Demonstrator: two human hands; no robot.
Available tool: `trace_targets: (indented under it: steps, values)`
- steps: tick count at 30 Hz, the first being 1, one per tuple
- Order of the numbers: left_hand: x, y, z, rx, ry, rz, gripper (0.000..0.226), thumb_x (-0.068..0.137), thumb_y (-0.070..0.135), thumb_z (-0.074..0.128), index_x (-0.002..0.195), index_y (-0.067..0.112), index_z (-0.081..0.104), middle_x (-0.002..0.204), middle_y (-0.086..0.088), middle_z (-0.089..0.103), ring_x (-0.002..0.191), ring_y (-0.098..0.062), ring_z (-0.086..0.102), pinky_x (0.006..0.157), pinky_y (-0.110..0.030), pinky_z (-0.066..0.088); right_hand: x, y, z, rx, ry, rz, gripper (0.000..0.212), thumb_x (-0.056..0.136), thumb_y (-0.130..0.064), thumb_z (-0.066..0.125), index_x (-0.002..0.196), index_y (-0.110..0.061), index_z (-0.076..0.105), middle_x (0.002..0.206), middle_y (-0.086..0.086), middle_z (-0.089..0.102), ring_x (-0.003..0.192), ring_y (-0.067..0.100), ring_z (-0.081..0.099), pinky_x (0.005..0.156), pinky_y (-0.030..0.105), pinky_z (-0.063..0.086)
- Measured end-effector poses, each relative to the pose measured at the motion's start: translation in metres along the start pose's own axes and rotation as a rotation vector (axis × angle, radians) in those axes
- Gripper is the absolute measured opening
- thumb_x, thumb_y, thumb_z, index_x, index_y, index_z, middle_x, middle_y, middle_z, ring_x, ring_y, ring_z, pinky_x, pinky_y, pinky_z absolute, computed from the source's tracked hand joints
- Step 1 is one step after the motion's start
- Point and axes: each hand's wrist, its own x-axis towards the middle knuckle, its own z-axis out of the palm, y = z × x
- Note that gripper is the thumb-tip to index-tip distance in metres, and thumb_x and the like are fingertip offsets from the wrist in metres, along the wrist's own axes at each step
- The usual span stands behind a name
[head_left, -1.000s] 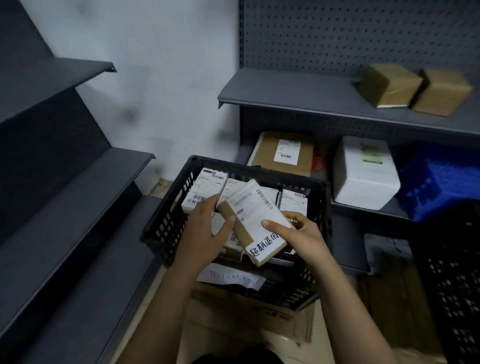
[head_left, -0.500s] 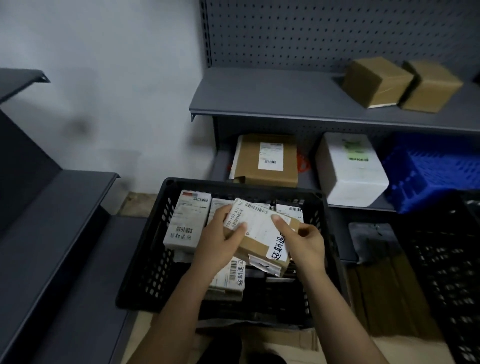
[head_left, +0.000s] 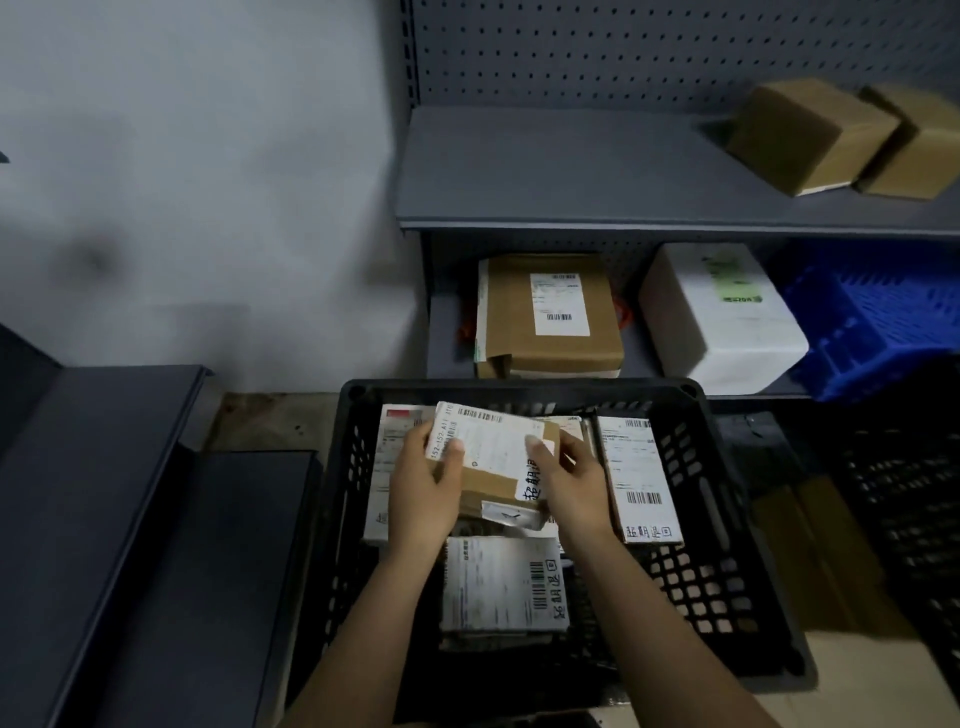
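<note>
A: Well, what fills the back?
B: That's grey shelving (head_left: 571, 171), with two brown boxes (head_left: 810, 135) on its upper board. Below them sit a labelled carton (head_left: 550, 317), a white foam box (head_left: 722, 322) and a blue crate (head_left: 872, 322).
A: And in front?
B: There's a black crate (head_left: 519, 387) with labelled parcels lying flat inside: a side parcel (head_left: 636, 478) at the right, a front parcel (head_left: 501, 587) nearer the person.
A: Where's the one being handled?
B: The brown parcel (head_left: 493, 457) is tilted above those, within the crate's rim. The left hand (head_left: 421, 493) grips its left end, thumb on the white label; the right hand (head_left: 571, 483) grips its right end, thumb on top.
</note>
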Motion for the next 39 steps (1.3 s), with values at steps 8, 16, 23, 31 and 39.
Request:
trace_targets:
  steps: [8,16,23,31,39]
  values:
    - [0.032,-0.024,0.014,-0.006,-0.166,0.031,0.055,0.096,0.035,0.055,0.146,0.032,0.034,0.138,0.01,0.048,0.124,-0.007,0.049,0.097,-0.027,0.048,0.033,-0.008,0.005,-0.103,0.029,-0.035,0.047,0.09,-0.018,0.068,0.132,-0.024,0.048,0.112,-0.005,0.064,0.098,0.013,0.065,0.076,0.031,0.058]
    - [0.039,-0.03,0.025,0.04,-0.224,0.134,0.056,0.093,0.041,0.058,0.145,0.037,0.036,0.136,0.01,0.052,0.121,-0.006,0.052,0.096,-0.03,0.052,0.046,-0.008,-0.004,-0.344,0.114,-0.116,0.056,0.093,-0.028,0.063,0.144,-0.015,0.043,0.137,0.003,0.054,0.126,0.021,0.051,0.098,0.031,0.045]
    - [0.033,-0.015,0.027,0.224,-0.184,0.176,0.053,0.097,0.034,0.053,0.146,0.023,0.038,0.135,0.0,0.051,0.118,-0.014,0.053,0.088,-0.022,0.044,0.052,-0.015,-0.013,-0.473,0.031,-0.135,0.062,0.093,-0.033,0.064,0.146,-0.015,0.038,0.141,0.003,0.051,0.127,0.022,0.049,0.088,0.024,0.041]
    - [0.007,0.002,0.022,0.617,-0.016,0.448,0.029,0.092,0.026,0.059,0.117,0.012,0.059,0.119,-0.009,0.057,0.11,-0.027,0.054,0.09,-0.045,0.049,0.028,-0.03,-0.062,-0.872,-0.077,-0.493,0.031,0.089,-0.018,0.065,0.119,-0.009,0.062,0.118,0.01,0.056,0.11,0.024,0.054,0.091,0.029,0.042]
    - [-0.07,0.04,0.047,0.71,0.089,0.633,0.026,0.087,0.02,0.064,0.112,0.016,0.061,0.11,-0.003,0.06,0.097,-0.021,0.054,0.082,-0.036,0.047,0.006,-0.031,-0.124,-0.99,-0.241,-0.784,0.015,0.085,-0.017,0.067,0.099,-0.013,0.063,0.101,0.005,0.057,0.102,0.025,0.052,0.082,0.028,0.038]
